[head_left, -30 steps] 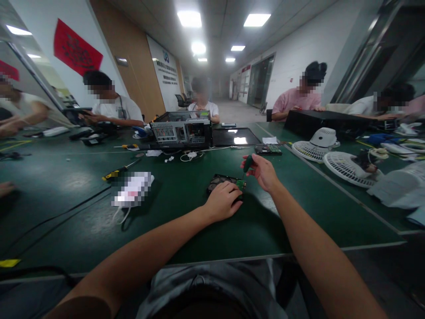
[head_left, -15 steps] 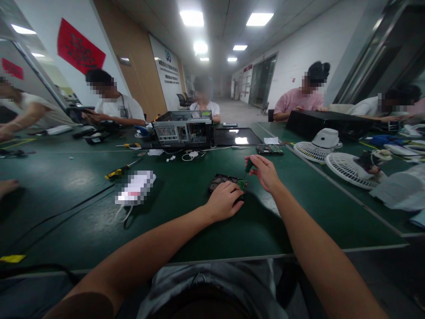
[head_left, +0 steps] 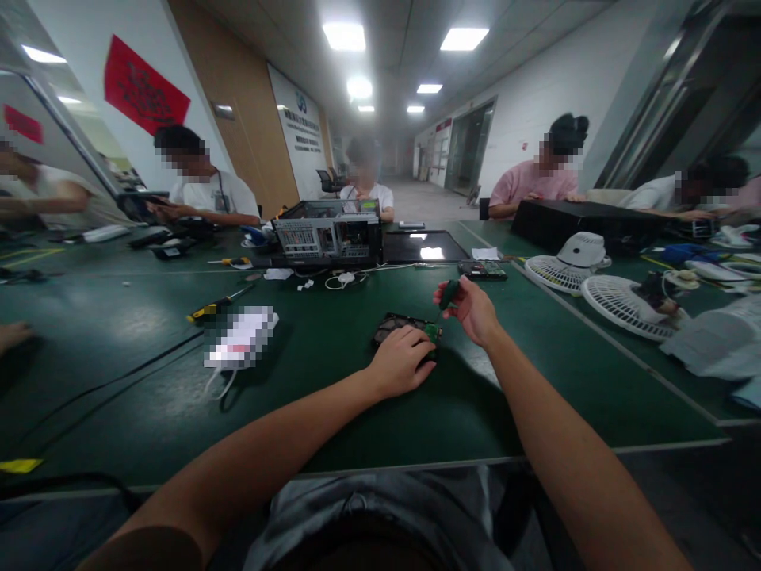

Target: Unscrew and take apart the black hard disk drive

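A black hard drive (head_left: 391, 323) with a green circuit board (head_left: 432, 329) at its right end lies flat on the table in front of me. My left hand (head_left: 400, 358) is laid over its near side, fingers curved onto it, covering part of the drive. In my right hand (head_left: 474, 311) is a small screwdriver (head_left: 450, 293) with a dark green handle, held between the fingers above the board. Its thin shaft points down at the board, leaning to the right at the top. Whether the tip sits in a screw is too small to tell.
Beyond the drive stand an opened computer case (head_left: 326, 234) and a dark flat panel (head_left: 425, 245). Another drive-like unit (head_left: 483, 270) lies behind my right hand. Fan parts (head_left: 564, 266) are at the right; a yellow-black screwdriver (head_left: 209, 309) and a white device (head_left: 242, 337) at the left. Several people sit around.
My right hand's fingers have shifted on the screwdriver, and its handle now leans further over. My left hand and the hard drive have stayed in place.
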Demonstrator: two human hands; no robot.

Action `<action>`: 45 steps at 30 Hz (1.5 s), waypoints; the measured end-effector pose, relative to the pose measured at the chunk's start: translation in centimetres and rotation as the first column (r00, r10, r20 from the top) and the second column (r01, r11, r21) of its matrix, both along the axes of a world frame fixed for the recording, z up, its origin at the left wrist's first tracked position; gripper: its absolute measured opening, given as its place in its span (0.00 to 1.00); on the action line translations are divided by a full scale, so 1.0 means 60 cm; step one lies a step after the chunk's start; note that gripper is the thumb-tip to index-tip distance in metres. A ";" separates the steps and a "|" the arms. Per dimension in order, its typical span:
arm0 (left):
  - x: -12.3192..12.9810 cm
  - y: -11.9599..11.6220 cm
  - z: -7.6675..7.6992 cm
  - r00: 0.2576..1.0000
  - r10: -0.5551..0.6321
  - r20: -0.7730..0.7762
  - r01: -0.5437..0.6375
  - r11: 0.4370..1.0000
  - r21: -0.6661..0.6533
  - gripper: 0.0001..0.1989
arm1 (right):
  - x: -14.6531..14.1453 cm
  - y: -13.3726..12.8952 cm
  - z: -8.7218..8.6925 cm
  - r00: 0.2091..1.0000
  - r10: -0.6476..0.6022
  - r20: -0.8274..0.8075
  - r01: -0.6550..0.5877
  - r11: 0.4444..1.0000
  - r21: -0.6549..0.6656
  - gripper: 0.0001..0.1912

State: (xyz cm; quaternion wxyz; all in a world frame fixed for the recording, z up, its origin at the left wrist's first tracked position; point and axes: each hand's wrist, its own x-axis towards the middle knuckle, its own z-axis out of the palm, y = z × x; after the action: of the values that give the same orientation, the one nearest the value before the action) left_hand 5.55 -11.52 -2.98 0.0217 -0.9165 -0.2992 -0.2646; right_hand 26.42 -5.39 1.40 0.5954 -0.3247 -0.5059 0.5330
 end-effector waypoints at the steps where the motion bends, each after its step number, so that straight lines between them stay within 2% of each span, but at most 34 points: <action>1: 0.000 0.000 0.000 1.000 0.000 0.002 0.000 1.000 0.002 0.14 | 0.000 0.000 0.000 1.000 -0.003 0.006 0.003 1.000 0.004 0.24; 14: 0.000 0.001 0.000 1.000 0.005 0.002 -0.005 1.000 0.003 0.14 | 0.003 -0.004 0.002 0.991 -0.066 0.115 0.056 0.994 0.091 0.18; 20: -0.001 -0.001 0.001 1.000 0.000 0.001 0.000 1.000 0.005 0.14 | 0.001 -0.005 0.003 0.988 -0.116 0.101 0.104 0.988 0.116 0.16; 31: 0.000 0.000 0.003 1.000 -0.001 0.008 0.001 1.000 -0.003 0.14 | -0.002 -0.004 0.001 0.992 -0.081 0.093 0.074 0.995 0.068 0.20; 36: -0.001 0.000 0.003 1.000 -0.004 0.005 0.004 1.000 -0.003 0.14 | 0.003 0.003 -0.004 0.998 -0.048 0.040 0.047 0.998 0.034 0.25; 45: -0.013 0.014 0.008 0.996 -0.087 -0.015 0.087 0.996 -0.018 0.15 | 0.004 0.004 -0.004 0.997 -0.040 0.071 0.038 0.999 0.026 0.26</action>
State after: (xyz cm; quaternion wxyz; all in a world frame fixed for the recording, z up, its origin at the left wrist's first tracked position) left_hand 4.78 -10.70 -2.48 0.0046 -0.9309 -0.2611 -0.2554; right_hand 26.69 -5.16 1.15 0.5911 -0.3460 -0.5271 0.5031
